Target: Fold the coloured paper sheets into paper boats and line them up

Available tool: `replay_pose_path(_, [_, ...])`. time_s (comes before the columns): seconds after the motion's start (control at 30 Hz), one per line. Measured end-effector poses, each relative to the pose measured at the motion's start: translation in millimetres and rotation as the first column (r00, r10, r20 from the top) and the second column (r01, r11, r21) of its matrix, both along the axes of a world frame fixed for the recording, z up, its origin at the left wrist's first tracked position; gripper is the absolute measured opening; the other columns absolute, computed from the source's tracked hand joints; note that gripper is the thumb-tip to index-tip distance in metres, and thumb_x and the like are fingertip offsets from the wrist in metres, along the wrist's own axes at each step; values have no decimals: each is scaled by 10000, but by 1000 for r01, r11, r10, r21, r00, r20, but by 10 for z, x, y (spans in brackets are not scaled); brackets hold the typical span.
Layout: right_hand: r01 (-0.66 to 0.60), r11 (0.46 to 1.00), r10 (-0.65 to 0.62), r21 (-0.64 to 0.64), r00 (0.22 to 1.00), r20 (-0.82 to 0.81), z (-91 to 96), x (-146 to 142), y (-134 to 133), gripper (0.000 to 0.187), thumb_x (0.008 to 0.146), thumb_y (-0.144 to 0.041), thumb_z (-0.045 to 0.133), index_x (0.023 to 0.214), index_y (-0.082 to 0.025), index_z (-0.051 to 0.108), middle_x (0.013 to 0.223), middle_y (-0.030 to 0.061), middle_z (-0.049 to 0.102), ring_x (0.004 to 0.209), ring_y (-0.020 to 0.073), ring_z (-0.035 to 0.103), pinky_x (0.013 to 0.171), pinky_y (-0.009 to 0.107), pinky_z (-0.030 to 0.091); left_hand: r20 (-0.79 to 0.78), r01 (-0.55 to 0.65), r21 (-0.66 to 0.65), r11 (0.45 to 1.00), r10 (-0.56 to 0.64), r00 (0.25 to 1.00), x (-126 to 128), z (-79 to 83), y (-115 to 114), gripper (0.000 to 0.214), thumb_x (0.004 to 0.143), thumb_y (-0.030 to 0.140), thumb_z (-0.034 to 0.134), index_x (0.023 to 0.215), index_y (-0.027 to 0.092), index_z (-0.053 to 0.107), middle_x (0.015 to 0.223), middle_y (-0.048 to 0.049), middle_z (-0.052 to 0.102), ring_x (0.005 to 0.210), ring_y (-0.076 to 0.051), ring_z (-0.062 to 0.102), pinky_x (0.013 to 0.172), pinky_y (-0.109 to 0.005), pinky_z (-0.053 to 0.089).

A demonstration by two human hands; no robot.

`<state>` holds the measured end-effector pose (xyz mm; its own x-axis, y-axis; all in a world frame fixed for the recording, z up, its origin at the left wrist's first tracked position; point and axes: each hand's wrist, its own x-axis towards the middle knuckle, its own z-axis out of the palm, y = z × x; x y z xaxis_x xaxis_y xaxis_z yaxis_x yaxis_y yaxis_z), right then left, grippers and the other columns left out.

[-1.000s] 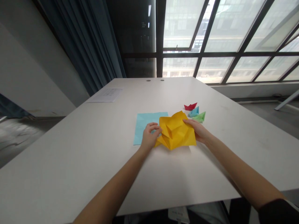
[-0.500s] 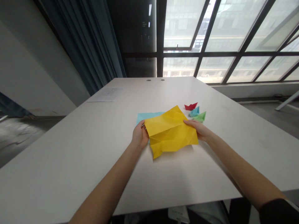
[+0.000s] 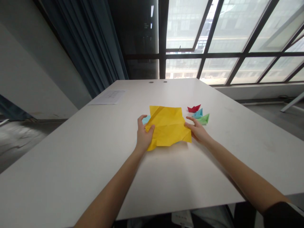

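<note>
A creased sheet of yellow paper [image 3: 168, 125] is held up between my two hands, just over the table. My left hand [image 3: 144, 134] grips its left edge, thumb on top and index finger raised. On the other side my right hand [image 3: 197, 130] pinches the right edge, with the index finger lifted off. Light blue paper [image 3: 146, 119] lies beneath, mostly hidden by the yellow sheet. Close beyond my right hand stand three small folded paper boats: a red boat [image 3: 194, 109], a blue boat [image 3: 198, 113] and a green boat [image 3: 203, 119].
The white table [image 3: 71, 152] stretches away toward large windows. A printed sheet [image 3: 108, 97] lies at its far left. Two round grommets are set near the far edge, and a blue curtain [image 3: 87, 41] hangs behind on the left.
The yellow paper has shifted left and turned, so its upper edge now lies nearly level. My left thumb has come over its front, and both index fingers have lifted.
</note>
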<state>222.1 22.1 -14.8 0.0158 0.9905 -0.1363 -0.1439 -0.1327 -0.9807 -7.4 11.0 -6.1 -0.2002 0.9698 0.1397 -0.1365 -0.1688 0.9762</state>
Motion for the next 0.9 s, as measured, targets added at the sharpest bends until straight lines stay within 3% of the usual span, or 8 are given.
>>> replay_pose_path(0.1, [-24,987,11,159,996,84,-10,-47,5,560,681,-336,630,1167,-306,354,723,-53,618,640,137,605,579,260,498,-160,35,78,996,-22,987,-166,-34,123,382,676,237,623,1018,251,452,843,-7,613,745,-163,623,611,-251,494])
replay_pose_path(0.2, [-52,950,-19,307,974,225,-24,-102,34,351,703,-339,591,1016,-263,450,707,-46,593,602,120,571,532,228,468,-299,22,83,996,4,954,-317,-62,228,296,655,240,636,906,226,480,793,-7,600,747,-170,615,610,-245,477])
replay_pose_path(0.27, [-79,925,-52,371,943,330,-51,-142,63,206,729,-330,549,907,-235,510,752,-18,602,618,123,567,533,230,463,-320,-3,65,998,24,947,-394,-76,268,367,640,241,645,957,236,460,796,-4,596,730,-171,614,607,-256,473])
replay_pose_path(0.43, [-165,921,-66,352,825,561,-146,-240,96,188,767,-266,461,845,-204,620,771,12,642,570,121,551,594,267,459,-372,-121,-3,993,111,922,-544,-141,322,484,602,238,663,1024,241,426,818,-11,590,662,-164,596,592,-266,450])
replay_pose_path(0.57, [-199,924,-74,327,745,663,-166,-295,66,202,747,-233,488,880,-205,637,776,15,650,600,121,548,650,273,448,-529,-163,11,986,145,836,-611,-213,356,439,600,235,661,988,247,457,824,-12,587,637,-164,569,613,-278,431])
replay_pose_path(0.67, [-225,929,-53,294,705,708,-161,-313,59,210,728,-222,522,906,-191,628,817,21,649,587,110,539,655,271,446,-700,-98,109,989,146,699,-606,-236,357,320,645,210,615,938,232,487,856,-30,573,752,-193,566,707,-315,431])
replay_pose_path(0.77, [-248,930,-43,271,659,751,-165,-314,80,233,724,-201,533,936,-179,628,871,35,645,591,103,537,657,266,446,-865,-12,156,988,143,481,-573,-226,318,180,713,191,541,889,207,509,919,-60,543,884,-222,537,784,-347,421])
replay_pose_path(0.9, [-293,918,-38,267,606,794,-176,-323,110,249,751,-182,518,966,-173,642,1033,69,618,653,112,555,698,271,451,-966,-53,115,992,124,224,-538,-199,240,149,804,264,456,901,210,555,1097,-91,459,858,-219,536,688,-333,442])
